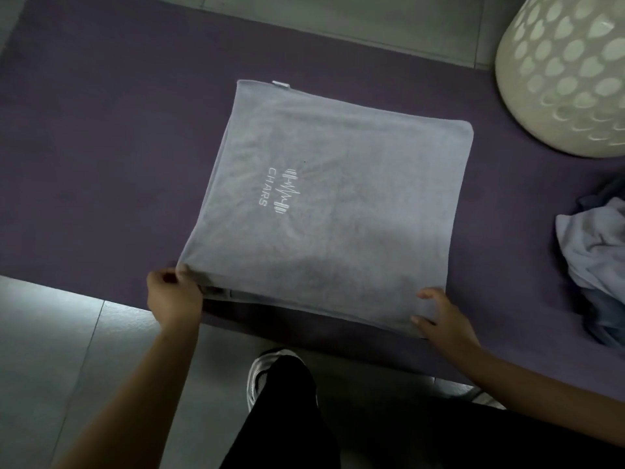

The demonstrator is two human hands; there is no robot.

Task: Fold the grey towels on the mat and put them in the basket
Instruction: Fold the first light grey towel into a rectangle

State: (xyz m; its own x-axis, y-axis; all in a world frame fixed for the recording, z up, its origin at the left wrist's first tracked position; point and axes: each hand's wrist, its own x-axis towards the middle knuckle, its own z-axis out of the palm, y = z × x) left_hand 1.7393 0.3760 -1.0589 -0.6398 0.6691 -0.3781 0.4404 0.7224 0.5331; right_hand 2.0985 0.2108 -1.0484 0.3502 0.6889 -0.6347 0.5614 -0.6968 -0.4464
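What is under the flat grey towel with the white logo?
The flat grey towel with the white logo lies on the purple mat. At its near left corner, pinched by the left hand, a lower towel layer shows. Anything else beneath is covered.

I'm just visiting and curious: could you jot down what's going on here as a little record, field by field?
surface: purple mat on a tiled floor
towel in work: grey towel, spread flat on the mat, white logo facing up
left hand: left hand pinches the towel's near left corner
right hand: right hand rests on the near right corner, fingers spread
basket: white basket with holes, far right, on the mat
waiting: crumpled towels at the right edge
progress: folding not finished; basket's inside not visible
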